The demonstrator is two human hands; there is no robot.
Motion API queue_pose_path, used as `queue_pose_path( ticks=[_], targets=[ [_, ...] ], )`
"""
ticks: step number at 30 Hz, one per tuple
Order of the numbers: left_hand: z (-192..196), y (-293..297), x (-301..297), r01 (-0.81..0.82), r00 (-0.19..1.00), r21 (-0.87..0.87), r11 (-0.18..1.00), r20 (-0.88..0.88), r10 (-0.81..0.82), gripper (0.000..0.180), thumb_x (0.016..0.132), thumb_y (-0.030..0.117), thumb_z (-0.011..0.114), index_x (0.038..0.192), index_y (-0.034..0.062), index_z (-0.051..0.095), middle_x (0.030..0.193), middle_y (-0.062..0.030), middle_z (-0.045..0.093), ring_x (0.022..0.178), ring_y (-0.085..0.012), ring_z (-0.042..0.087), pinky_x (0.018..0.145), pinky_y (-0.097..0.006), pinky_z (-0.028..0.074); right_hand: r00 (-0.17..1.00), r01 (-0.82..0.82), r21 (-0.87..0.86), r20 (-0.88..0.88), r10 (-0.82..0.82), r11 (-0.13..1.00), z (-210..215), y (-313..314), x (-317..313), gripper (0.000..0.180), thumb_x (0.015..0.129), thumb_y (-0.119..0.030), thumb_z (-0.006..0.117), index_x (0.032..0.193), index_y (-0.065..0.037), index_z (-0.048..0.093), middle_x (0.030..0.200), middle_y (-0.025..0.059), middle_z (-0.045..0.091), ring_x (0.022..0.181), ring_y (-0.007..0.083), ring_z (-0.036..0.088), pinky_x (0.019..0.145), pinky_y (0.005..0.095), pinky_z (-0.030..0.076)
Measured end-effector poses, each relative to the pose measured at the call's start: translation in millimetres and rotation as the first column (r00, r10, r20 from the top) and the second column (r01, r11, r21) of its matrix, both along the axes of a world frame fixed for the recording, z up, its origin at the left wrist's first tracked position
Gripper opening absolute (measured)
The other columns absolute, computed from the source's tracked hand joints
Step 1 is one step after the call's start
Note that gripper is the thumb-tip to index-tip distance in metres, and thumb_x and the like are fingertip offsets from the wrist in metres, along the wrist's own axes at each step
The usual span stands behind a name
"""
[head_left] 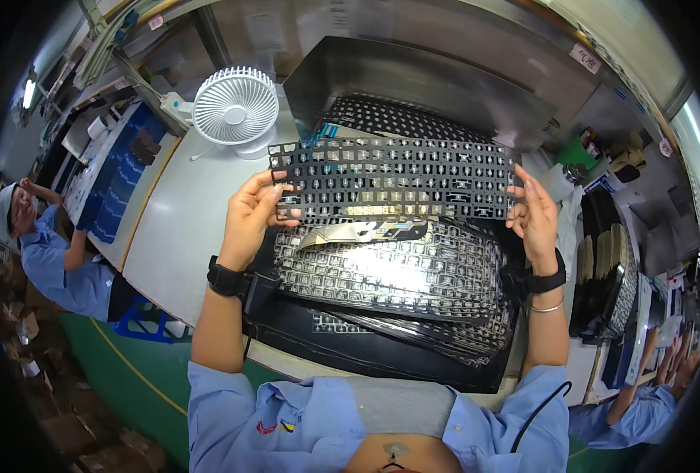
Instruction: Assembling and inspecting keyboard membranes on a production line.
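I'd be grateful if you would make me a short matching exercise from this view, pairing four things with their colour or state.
Column one:
1. Desk fan
2. Perforated plate
3. Stool
4. Floor

Column two:
A. Blue
B. Green
C. Held up between the left hand and the right hand
D. White

Right pairs: 1-D, 2-C, 3-A, 4-B.

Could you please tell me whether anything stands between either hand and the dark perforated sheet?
Nothing visible does: the left hand grips the dark perforated sheet at its left end, the right hand at its right. The stacked perforated sheets show below it, not in between.
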State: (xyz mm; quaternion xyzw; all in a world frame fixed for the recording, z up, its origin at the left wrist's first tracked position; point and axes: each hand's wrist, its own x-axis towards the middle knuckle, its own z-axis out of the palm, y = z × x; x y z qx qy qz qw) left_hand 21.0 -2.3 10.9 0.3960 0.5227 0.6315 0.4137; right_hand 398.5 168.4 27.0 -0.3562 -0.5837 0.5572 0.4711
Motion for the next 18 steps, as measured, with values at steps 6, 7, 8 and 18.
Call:
queue_pose_path(
  ticks=[6, 7, 8, 18],
  targets=[
    [-1, -3, 0, -0.018, 1.0, -0.003, 1.0, 0.006, 0.018, 0.029, 0.094, 0.009, 0.046, 0.121, -0.002, 0.046, 0.1, -0.0134, 0.061, 0.073, -0.0163, 0.064, 0.061, -0.026, 0.057, 0.996, -0.086, -0.046, 0.034, 0.088, 0.995, 0, 1, -1, 0.032, 0.089, -0.01, 0.056, 0.12, 0.001, 0.052, 0.084, 0.0044, 0.063, 0.051, 0.0056, 0.054, 0.036, 0.0139, 0.034],
    [0, -4, 0, -0.025, 1.0, 0.001, 1.0, 0.001, 0.025, 0.029, 0.094, 0.009, 0.046, 0.121, -0.002, 0.045, 0.101, -0.0134, 0.061, 0.073, -0.0164, 0.064, 0.061, -0.026, 0.057, 0.994, -0.108, -0.073, 0.027, 0.11, 0.991, 2, 3, 1, 0.032, 0.089, -0.009, 0.057, 0.119, 0.0, 0.052, 0.082, 0.0032, 0.062, 0.051, 0.0052, 0.054, 0.037, 0.0139, 0.034],
    [3, -5, 0, -0.004, 1.0, -0.015, 1.0, 0.004, 0.004, 0.031, 0.094, 0.01, 0.046, 0.123, -0.0015, 0.043, 0.102, -0.0145, 0.06, 0.077, -0.0164, 0.064, 0.063, -0.026, 0.057, 0.995, -0.097, -0.069, 0.027, 0.099, 0.993, 0, 9, 5, 0.032, 0.089, -0.009, 0.057, 0.119, 0.0, 0.052, 0.082, 0.0032, 0.062, 0.051, 0.0052, 0.054, 0.037, 0.0139, 0.034],
    [3, -9, -4, 0.005, 0.911, 0.014, 1.0, -0.412, 0.001, 0.033, 0.087, 0.007, 0.057, 0.118, -0.0002, 0.05, 0.104, -0.0114, 0.06, 0.081, -0.013, 0.061, 0.069, -0.024, 0.05, 0.968, -0.051, -0.223, -0.253, -0.007, 0.973, -7, 34, 3, 0.034, 0.088, -0.012, 0.059, 0.119, -0.001, 0.051, 0.116, 0.0106, 0.055, 0.092, 0.0173, 0.061, 0.079, 0.0286, 0.05]
  ],
)
